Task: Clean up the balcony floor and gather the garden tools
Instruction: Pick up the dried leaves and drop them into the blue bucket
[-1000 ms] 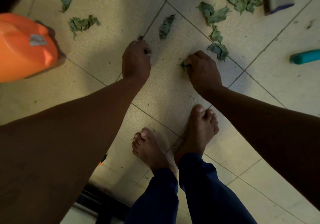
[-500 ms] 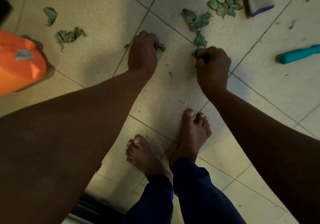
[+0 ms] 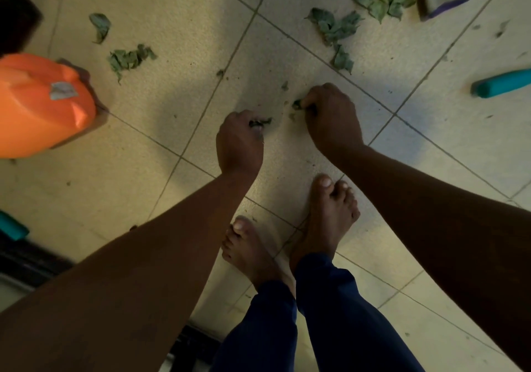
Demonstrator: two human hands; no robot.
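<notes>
- Left hand [image 3: 240, 141] curled low over the pale tiled floor [image 3: 161, 130], gripping crumpled dry green leaf scraps [image 3: 260, 122].
- Right hand [image 3: 330, 118] likewise closed on a green leaf bit [image 3: 297, 104].
- Step: hand-gathering litter. More leaf clumps [image 3: 334, 28] lie beyond, well apart from the hands.
- Teal tool handle [image 3: 501, 83] on the floor at far right, untouched.
- Next: likely reach forward to the clumps; fists are filling.

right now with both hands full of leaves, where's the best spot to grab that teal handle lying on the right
Take the teal handle around its thick middle, coming from above with fingers wrapped across it. It lies flat on the tiled floor, with its blunt end toward the feet side and the rest running out of frame, so what it belongs to is unseen. The right hand is nearer but grips leaf scraps.
</notes>
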